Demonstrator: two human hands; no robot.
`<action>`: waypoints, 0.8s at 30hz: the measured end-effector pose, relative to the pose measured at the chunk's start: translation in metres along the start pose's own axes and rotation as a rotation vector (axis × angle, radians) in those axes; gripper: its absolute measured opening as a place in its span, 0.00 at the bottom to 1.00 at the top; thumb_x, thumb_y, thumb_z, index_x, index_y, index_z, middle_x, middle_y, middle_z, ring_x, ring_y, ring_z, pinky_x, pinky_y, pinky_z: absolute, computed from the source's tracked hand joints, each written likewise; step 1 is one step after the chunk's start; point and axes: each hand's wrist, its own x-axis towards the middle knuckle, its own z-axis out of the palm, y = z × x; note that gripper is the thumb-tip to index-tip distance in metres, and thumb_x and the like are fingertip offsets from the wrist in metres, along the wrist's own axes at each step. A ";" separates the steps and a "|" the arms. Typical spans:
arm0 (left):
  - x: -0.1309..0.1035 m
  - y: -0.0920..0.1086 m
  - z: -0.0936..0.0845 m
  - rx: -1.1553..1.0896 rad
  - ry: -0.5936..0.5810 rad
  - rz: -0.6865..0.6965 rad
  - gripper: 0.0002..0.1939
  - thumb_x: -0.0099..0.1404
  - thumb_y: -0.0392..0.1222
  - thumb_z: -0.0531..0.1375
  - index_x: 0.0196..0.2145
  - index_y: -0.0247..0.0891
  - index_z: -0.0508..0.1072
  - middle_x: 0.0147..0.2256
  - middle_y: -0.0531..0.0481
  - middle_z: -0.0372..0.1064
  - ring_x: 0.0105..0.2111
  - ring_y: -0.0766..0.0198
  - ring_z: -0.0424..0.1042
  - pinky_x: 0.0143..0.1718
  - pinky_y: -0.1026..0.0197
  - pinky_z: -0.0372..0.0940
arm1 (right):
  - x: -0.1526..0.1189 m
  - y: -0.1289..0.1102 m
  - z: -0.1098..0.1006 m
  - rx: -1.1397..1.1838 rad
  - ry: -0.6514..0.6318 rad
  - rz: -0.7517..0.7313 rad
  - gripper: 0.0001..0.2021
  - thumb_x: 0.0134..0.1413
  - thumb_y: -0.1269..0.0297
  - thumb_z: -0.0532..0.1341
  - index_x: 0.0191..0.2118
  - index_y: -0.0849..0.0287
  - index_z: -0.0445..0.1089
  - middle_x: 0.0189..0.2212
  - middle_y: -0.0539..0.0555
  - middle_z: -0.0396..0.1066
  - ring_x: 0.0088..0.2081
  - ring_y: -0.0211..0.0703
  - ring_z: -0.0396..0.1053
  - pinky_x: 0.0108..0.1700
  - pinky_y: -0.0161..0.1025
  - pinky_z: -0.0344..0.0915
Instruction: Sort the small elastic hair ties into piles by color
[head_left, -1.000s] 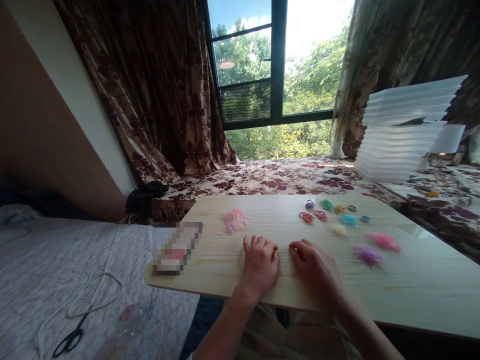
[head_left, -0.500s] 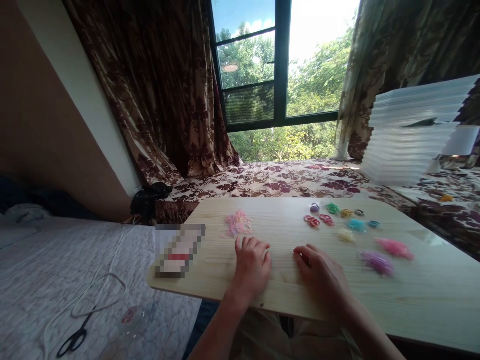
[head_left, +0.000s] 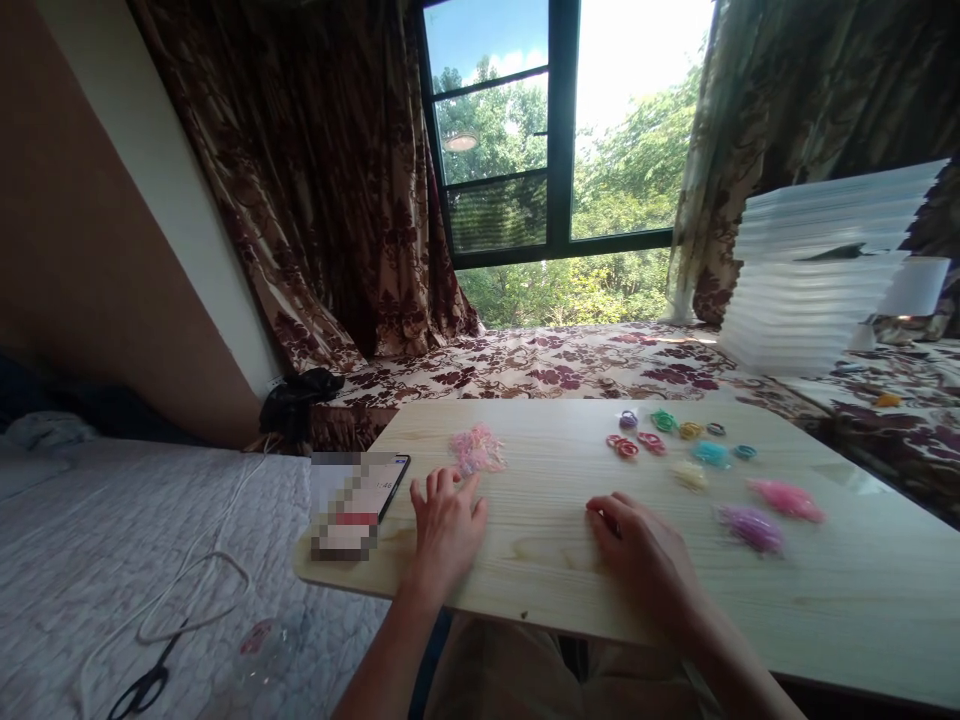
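Spreading loosely, pink strands [head_left: 478, 450] lie apart from a purple-filled packet [head_left: 752, 530].

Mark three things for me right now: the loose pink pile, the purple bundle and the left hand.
Loose pink pile [head_left: 478, 449]: head view, on the middle of the heap.
Purple bundle [head_left: 752, 530]: head view, on its middle.
Left hand [head_left: 450, 527]: head view, on the back of the hand.

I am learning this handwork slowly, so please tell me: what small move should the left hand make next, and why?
Probably the left hand should move slightly forward and pinch a little from the pile of pinkish strands. It is spread open close to the pile's near edge, while the right hand is curled farther away.
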 end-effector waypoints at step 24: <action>-0.001 -0.002 0.000 0.029 -0.077 0.078 0.13 0.68 0.44 0.56 0.46 0.48 0.76 0.45 0.45 0.69 0.52 0.51 0.63 0.62 0.34 0.44 | -0.001 0.001 0.000 0.009 0.020 -0.022 0.14 0.59 0.63 0.52 0.36 0.54 0.76 0.33 0.52 0.76 0.33 0.42 0.73 0.33 0.37 0.57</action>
